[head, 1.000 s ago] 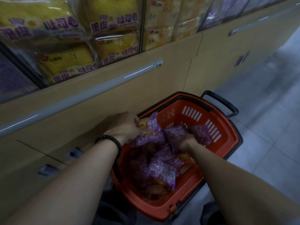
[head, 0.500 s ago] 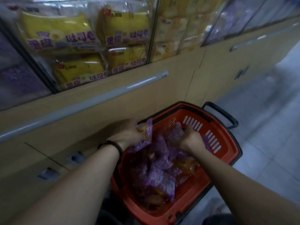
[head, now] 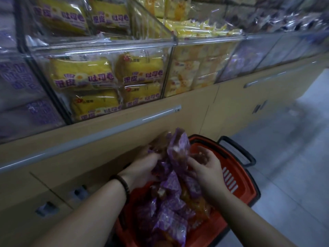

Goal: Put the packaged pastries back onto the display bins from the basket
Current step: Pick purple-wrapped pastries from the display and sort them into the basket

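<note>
Presently | left hand, right hand: each grip was clamped on purple pastry packets | bundle sat just above red basket | judged best: squeeze evenly, support underneath, carry to purple-packet bin.

Both hands, left hand and right hand, grip a bunch of purple pastry packets above the orange basket, below clear display bins.

"蛋皮" and "吐司卷" are printed on the yellow pastry packs in the clear bin above the left hand; other lettering is blurred.
</note>
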